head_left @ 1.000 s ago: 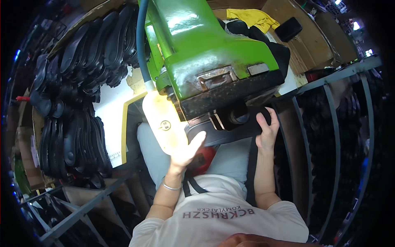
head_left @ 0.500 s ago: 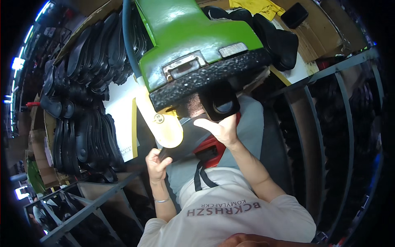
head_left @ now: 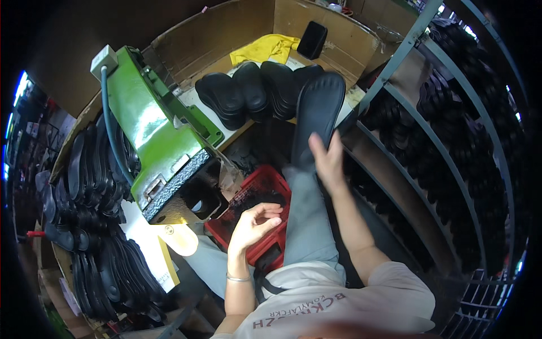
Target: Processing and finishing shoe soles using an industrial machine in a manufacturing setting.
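My right hand grips the near end of a black shoe sole, thumb on top, its fingers partly hidden. This sole stands tilted up beside the stacks of black soles on the white table. My left hand is over the red plastic crate, fingers loosely bent, thumb apart, nothing in it. To the left is a green machine with a dark opening and a glowing yellow-white rounded plate at its lower end.
Many more black soles are stacked at the left. A yellow cloth lies by the cardboard wall at the back, near a black rectangular object. Grey metal racks filled with dark soles stand on the right.
My view has swung right, so the machine now sits further left. My right hand has carried the sole from the machine to the stacks; my left hand has let go and drawn back.
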A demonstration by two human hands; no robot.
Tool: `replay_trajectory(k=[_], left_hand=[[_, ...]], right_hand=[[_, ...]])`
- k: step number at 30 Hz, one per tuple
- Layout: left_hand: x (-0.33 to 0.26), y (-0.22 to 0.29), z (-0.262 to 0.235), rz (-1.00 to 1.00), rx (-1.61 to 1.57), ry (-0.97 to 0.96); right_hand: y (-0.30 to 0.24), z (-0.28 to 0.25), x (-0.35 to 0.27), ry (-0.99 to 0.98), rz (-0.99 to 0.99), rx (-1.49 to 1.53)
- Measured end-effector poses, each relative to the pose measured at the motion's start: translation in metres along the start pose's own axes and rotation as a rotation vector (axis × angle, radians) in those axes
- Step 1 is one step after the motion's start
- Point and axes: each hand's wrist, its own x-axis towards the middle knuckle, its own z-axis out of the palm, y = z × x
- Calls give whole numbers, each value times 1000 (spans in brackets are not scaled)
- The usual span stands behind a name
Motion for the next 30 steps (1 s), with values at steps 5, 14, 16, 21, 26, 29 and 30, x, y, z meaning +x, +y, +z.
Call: replay_trajectory(k=[5, 14, 16, 21, 26, 29, 30], left_hand=[[24, -24, -16, -65, 273, -2], [-70, -70, -99, 78, 180, 488], [-76, 5, -107, 221, 300, 748], [-95, 131, -170, 685, 988, 1404], [-52, 180, -233, 331, 1547, 1712], [-43, 188, -237, 477, 1422, 1610], [-50, 197, -238, 576, 1451, 1698]], right_hand=[[65, -35, 168, 136, -55, -638], [90, -10, 138, 69, -53, -531], [108, -43, 124, 192, -101, -393], [102, -8, 63, 123, -126, -503], [90, 24, 22, -47, -58, -426], [99, 22, 7, -72, -49, -400], [96, 21, -1, -62, -43, -383]])
